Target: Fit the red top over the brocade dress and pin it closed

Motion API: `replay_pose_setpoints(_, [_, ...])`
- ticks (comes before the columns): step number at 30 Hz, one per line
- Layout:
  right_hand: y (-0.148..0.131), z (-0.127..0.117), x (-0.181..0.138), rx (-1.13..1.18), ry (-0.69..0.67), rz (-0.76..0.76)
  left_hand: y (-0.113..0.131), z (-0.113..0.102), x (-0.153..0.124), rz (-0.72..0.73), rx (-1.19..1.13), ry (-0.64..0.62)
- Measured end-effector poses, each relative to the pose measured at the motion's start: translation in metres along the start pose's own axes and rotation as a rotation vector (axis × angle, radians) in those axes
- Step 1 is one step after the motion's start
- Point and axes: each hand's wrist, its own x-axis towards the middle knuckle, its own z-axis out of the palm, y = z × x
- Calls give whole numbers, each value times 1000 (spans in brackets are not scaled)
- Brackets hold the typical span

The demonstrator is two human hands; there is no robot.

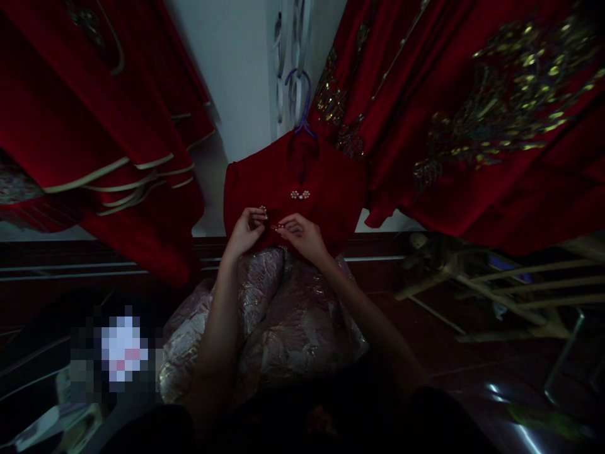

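Observation:
A red sleeveless top [265, 173] hangs in front of me on a purple hanger [305, 107], with a pale brocade skirt [293, 309] below it. One beaded clasp [300, 195] is joined on the chest. Lower down, my left hand [247, 232] pinches one beaded clasp half [263, 212] at the front opening. My right hand [302, 235] pinches the other clasp half [278, 227], which has a small loop. The two halves are apart, with a narrow gap between my fingertips.
Red garments with pale trim [108, 176] hang at the left. More red garments with gold sequins [510, 94] hang at the right. A white metal rack [293, 50] holds the hanger. A wooden frame [496, 284] stands low at the right; a blurred patch lies lower left.

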Motion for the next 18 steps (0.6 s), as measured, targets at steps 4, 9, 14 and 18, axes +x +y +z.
replay_pose_setpoints(4, [17, 9, 25, -59, 56, -23, 4, 2, 0, 35, 43, 3])
replay_pose_setpoints(9, [23, 19, 37, -107, 34, -82, 10, 5, -1, -9, 34, 32])
replay_pose_setpoints(14, [25, 23, 35, -192, 53, -141, 15, 7, -3, -43, 75, 113])
replay_pose_setpoints(18, [23, 26, 34, -198, 86, -165, 13, 6, -4, -23, 166, 162])
